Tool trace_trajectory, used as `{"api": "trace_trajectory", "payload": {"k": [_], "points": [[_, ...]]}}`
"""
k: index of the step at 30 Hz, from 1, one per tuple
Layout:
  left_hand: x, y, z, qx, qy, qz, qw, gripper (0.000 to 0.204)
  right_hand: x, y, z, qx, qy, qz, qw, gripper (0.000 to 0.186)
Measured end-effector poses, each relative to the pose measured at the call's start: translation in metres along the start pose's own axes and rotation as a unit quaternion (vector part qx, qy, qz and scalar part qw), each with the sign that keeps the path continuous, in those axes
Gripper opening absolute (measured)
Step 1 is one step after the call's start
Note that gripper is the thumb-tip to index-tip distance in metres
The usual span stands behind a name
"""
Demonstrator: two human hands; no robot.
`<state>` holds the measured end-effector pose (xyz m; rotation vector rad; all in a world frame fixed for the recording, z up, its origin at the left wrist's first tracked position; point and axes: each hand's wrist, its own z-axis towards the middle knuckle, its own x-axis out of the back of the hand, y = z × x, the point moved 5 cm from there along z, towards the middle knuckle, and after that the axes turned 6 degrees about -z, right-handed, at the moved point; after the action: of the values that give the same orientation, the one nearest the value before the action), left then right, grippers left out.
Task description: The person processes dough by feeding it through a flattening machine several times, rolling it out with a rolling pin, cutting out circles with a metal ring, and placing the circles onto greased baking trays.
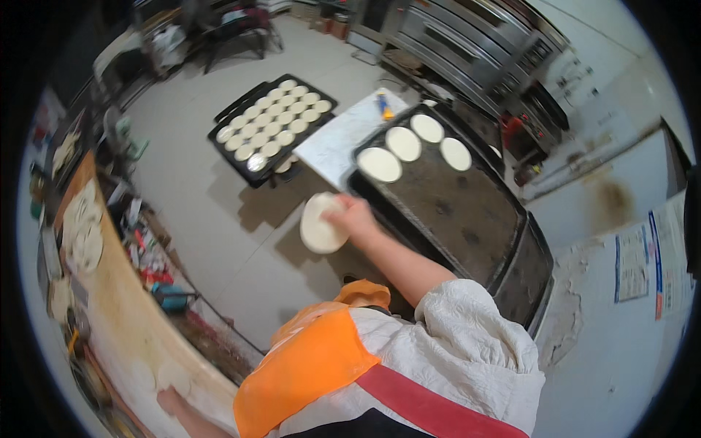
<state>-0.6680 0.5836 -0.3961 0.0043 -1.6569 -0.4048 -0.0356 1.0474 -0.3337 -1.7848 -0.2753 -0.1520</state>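
Observation:
My right hand (354, 217) holds a flat round of pale dough (320, 228) out over the floor, the fingers closed on its right side. To its right is a large black baking tray (467, 212), with several pale dough rounds (403, 144) lying at its far end. My left hand (171, 401) is low at the left, over the floured wooden worktable (139, 321). Its fingers are blurred against the pale flour, and I cannot make out whether it holds anything.
Another black tray (321, 96) with many small dough rounds stands beyond a white tabletop (328, 150). A blue and yellow item (384, 106) lies on that tabletop. Dough sheets (84, 226) rest on the worktable. A steel deck oven (456, 47) stands at the back.

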Motion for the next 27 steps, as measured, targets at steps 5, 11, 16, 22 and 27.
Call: {"api": "trace_trajectory", "payload": {"k": [5,11,16,22,27], "points": [[-0.010,0.042,0.032,-0.016,-0.017,-0.207,0.978,0.036,0.228,0.062,0.062,0.037,0.297,0.117,0.947,0.047],[-0.054,0.375,-0.148,-0.159,-0.344,-0.533,0.756,0.027,0.322,0.057,0.042,0.023,0.368,-0.347,0.862,0.055],[-0.081,0.591,-0.393,-0.182,-0.581,-0.520,0.599,0.038,0.240,0.028,0.030,0.039,0.015,0.038,0.998,0.065],[-0.059,0.647,-0.478,-0.282,-0.638,-0.394,0.599,0.047,0.242,0.078,0.020,-0.062,0.045,0.179,0.981,0.064],[-0.101,0.534,-0.365,-0.143,-0.506,-0.417,0.741,0.038,0.285,0.062,0.001,-0.032,0.194,-0.187,0.963,0.039]]}}
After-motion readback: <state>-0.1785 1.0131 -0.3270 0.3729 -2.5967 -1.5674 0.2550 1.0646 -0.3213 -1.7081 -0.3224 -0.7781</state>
